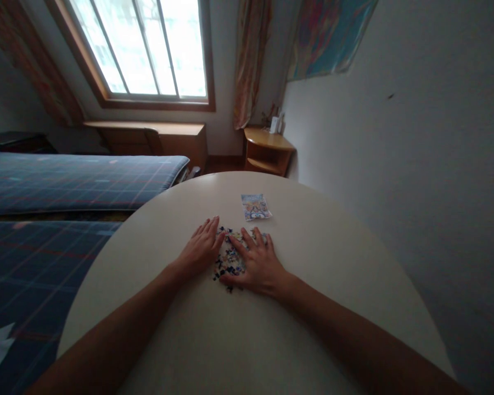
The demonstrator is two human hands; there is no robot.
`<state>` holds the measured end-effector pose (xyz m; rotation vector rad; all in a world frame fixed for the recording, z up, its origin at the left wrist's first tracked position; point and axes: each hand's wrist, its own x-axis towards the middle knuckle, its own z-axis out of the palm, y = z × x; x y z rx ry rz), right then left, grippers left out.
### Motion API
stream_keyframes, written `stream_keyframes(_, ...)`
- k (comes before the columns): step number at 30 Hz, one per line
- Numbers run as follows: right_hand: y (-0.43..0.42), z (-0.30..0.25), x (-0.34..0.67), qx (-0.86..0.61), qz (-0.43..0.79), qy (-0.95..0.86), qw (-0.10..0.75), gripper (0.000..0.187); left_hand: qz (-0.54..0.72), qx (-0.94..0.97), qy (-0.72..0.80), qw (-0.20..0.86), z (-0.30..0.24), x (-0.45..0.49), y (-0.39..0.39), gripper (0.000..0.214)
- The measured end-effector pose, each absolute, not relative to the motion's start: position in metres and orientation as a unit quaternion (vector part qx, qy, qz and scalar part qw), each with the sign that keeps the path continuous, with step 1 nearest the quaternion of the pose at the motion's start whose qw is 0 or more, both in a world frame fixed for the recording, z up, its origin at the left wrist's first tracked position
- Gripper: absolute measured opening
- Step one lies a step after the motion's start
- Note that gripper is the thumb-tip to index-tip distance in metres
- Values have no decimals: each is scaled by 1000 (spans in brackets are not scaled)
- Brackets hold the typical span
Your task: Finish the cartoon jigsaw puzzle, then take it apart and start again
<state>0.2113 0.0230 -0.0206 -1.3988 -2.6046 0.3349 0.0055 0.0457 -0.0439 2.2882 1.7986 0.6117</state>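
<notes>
A heap of small jigsaw puzzle pieces (pixel 229 257) lies near the middle of a round white table (pixel 313 263). My left hand (pixel 201 248) rests flat on the table against the heap's left side, fingers stretched out. My right hand (pixel 258 262) lies flat over the heap's right side, fingers spread, thumb tucked along the near edge of the pieces. Neither hand grips anything. Just beyond the heap lies a small printed picture card (pixel 255 207), face up, untouched.
A bed with a blue plaid cover (pixel 66 181) runs along the left of the table. A wooden corner stand (pixel 267 149) and a low wooden cabinet (pixel 156 137) sit under the window. A white wall (pixel 415 137) is close on the right.
</notes>
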Motion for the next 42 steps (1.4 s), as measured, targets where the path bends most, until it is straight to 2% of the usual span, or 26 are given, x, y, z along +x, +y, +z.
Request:
stream_keyframes(3,38,-22,190,-465,103,-875,91,101,251,745,611,92,-43,-2,56,62)
stream_keyframes(9,65,-20,160,-456,104,-876,115,97,268,727,630,59,-38,-24,64,59)
stream_keyframes(15,66,-15,183,-417,138,-881,174,67,208,803,559,14,-44,-26,44,43)
stream_keyframes(19,49,-16,220,-372,120,-912,129,64,146,797,587,-5,-48,-16,30,59)
stream_keyframes(25,18,-10,229,-343,112,-922,140,65,112,774,623,23,-47,-38,40,65)
stream_keyframes(32,2,-3,205,-265,155,-942,134,76,67,775,627,42,-48,-53,49,83)
stream_keyframes(38,8,-12,212,-251,144,-942,172,49,87,800,593,34,-38,-52,44,91)
stream_keyframes(40,10,-12,213,-248,135,-942,182,47,106,810,576,33,-30,-49,41,87)
stream_keyframes(42,11,-11,214,-242,123,-944,188,48,136,827,544,35,-18,-45,39,68)
